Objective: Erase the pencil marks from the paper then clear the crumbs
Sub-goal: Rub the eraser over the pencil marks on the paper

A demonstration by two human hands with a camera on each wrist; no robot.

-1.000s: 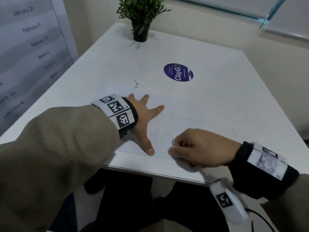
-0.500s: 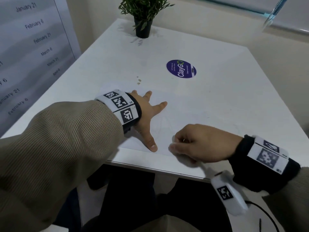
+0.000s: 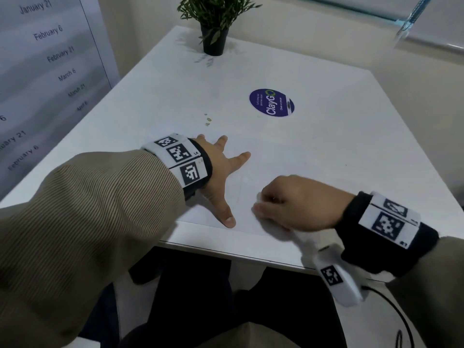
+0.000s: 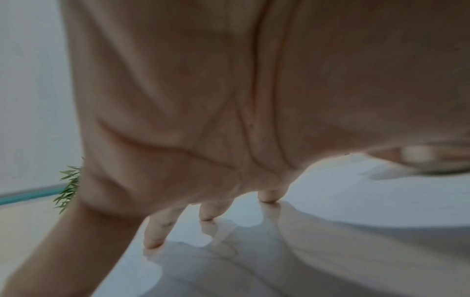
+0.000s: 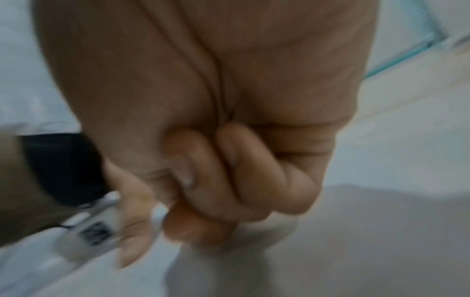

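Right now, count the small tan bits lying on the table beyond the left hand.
3 tan bits in a short line on the white table, between the left hand and the potted plant, left of the purple sticker. Smaller ones may be too faint to see.

Open tabletop (image 3: 339, 136) right of and beyond the sheet (image 3: 271, 156). Blocking the sheet's left part: left hand (image 3: 221, 172), fingers spread flat. At its near edge: right hand (image 3: 296, 202), curled. Beyond the sheet, some crumbs (image 3: 208, 119) and a flat sticker (image 3: 271, 102); plant (image 3: 214, 26) at the far edge.
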